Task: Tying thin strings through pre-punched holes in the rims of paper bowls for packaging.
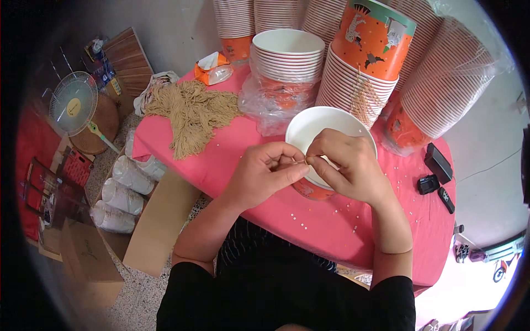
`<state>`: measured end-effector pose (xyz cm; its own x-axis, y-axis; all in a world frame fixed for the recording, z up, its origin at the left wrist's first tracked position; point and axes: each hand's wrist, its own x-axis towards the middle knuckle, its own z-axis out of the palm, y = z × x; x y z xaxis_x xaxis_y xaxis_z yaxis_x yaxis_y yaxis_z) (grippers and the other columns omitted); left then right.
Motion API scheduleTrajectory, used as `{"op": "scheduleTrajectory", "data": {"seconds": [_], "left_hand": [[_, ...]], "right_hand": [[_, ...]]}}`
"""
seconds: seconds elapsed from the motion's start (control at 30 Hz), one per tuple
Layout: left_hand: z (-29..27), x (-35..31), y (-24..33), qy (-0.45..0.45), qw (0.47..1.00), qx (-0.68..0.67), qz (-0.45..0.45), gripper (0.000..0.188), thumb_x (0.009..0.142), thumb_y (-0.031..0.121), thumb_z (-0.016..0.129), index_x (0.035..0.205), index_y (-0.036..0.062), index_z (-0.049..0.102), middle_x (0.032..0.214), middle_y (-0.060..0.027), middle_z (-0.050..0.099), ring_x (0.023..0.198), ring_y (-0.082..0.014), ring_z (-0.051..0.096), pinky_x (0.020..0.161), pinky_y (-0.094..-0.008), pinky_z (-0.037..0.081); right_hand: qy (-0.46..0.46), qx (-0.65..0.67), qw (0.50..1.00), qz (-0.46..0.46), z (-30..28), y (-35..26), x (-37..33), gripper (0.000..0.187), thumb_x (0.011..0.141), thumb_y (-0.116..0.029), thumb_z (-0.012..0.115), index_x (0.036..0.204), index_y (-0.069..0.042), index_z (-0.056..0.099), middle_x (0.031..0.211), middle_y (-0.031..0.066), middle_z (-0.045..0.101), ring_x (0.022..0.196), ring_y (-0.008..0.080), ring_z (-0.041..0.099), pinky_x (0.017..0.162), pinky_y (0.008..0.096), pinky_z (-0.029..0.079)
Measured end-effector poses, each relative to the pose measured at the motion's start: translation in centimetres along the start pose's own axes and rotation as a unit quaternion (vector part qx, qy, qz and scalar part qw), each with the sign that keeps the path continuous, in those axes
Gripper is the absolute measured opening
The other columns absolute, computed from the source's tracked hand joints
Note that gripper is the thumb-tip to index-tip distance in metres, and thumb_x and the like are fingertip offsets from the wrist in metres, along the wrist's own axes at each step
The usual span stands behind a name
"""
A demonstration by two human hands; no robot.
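Observation:
Both hands meet over the near rim of a white-lined paper bucket (306, 126) with an orange printed outside, standing upright near the table's front edge. My left hand (268, 172) is closed, its thumb and fingertips pinching what looks like a thin tan cord (306, 160). From the other side, my right hand (348, 164) pinches the same spot with thumb and forefinger. Most of the cord is hidden by the fingers. Behind the bucket, several tan cords (367, 99) hang against a stack of nested orange paper buckets (345, 83).
A heap of tan cords (193, 113) lies on the pink-covered table (254, 212), beside an orange packet (212, 69). More bucket stacks (290, 55) line the back, some in plastic. Small white dots lie scattered. Black devices (439, 164) sit at right; an open carton (160, 220) stands left.

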<state>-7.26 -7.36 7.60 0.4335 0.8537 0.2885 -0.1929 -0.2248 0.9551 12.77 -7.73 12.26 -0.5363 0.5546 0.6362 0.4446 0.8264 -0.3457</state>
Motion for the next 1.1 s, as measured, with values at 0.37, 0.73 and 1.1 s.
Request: {"op": "scheduleTrajectory", "data": {"seconds": [0.37,0.73,1.1], "left_hand": [[0.4,0.1,-0.6,0.09,0.932,0.26,0.237,0.013,0.08,-0.003,0.069,0.089,0.0046,0.063,0.067,0.0028,0.052,0.054,-0.0033,0.044,0.047,-0.0211,0.034],[0.3,0.2,-1.1,0.087,0.92,0.239,0.298,0.014,0.081,-0.004,0.07,0.091,0.004,0.063,0.07,0.0002,0.055,0.055,-0.0035,0.048,0.047,-0.0213,0.037],[0.1,-0.1,-1.4,0.038,0.997,-0.061,0.031,0.003,0.091,0.004,0.055,0.093,0.0029,0.057,0.071,0.0067,0.049,0.06,0.0005,0.042,0.052,-0.0174,0.033]], "right_hand": [[-0.083,0.165,0.965,0.188,0.1,-0.7,-0.2,0.007,0.089,-0.006,0.059,0.088,0.001,0.061,0.072,0.0133,0.062,0.061,0.0207,0.059,0.059,0.034,0.046],[-0.075,0.224,0.941,0.243,0.1,-0.8,-0.2,0.013,0.092,-0.009,0.06,0.086,0.003,0.062,0.066,0.0042,0.056,0.063,0.0075,0.049,0.056,0.0283,0.042],[-0.006,0.107,0.993,0.047,1.0,-0.6,0.1,0.01,0.08,-0.002,0.069,0.086,-0.003,0.06,0.072,0.0061,0.059,0.06,0.0202,0.059,0.055,0.0321,0.047]]}}
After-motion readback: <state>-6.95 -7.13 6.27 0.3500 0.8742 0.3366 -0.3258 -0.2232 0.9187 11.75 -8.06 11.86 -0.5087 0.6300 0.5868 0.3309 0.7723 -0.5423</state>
